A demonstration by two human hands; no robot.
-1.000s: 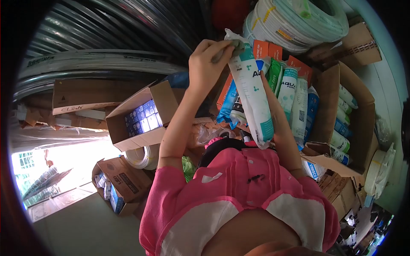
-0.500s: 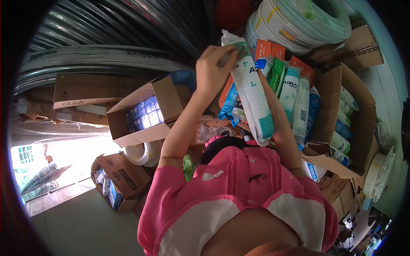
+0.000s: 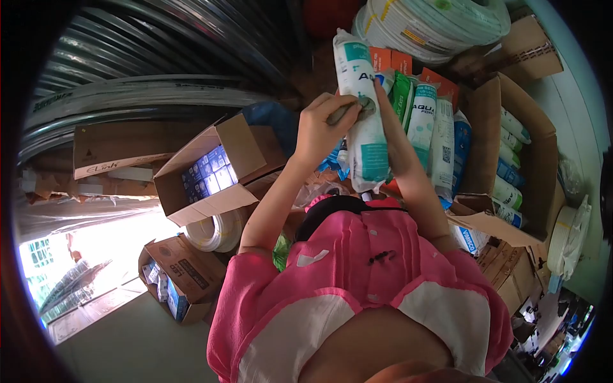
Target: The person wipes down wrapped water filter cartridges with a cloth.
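Note:
A water filter cartridge (image 3: 367, 137) in clear wrap, white with teal bands and dark lettering, is held upright and slightly tilted before my chest. My right hand (image 3: 397, 143) grips it from the right and behind; the cartridge hides part of that hand. My left hand (image 3: 325, 124) is closed on a crumpled greyish cloth (image 3: 365, 110), pressed against the front of the cartridge near its middle. Just right of it, more wrapped cartridges stand in a row, among them a white and teal one (image 3: 422, 118) and a green one (image 3: 401, 96).
An open carton (image 3: 546, 137) with wrapped cartridges stands at right. Coiled white tubing (image 3: 415, 32) lies at the top. Left are a carton of small blue boxes (image 3: 246, 150), a smaller carton (image 3: 195, 271) and long dark pipes (image 3: 159, 45).
The cartridge has become more upright and shifted slightly left. My left hand with the cloth has moved down from near its upper end to its middle.

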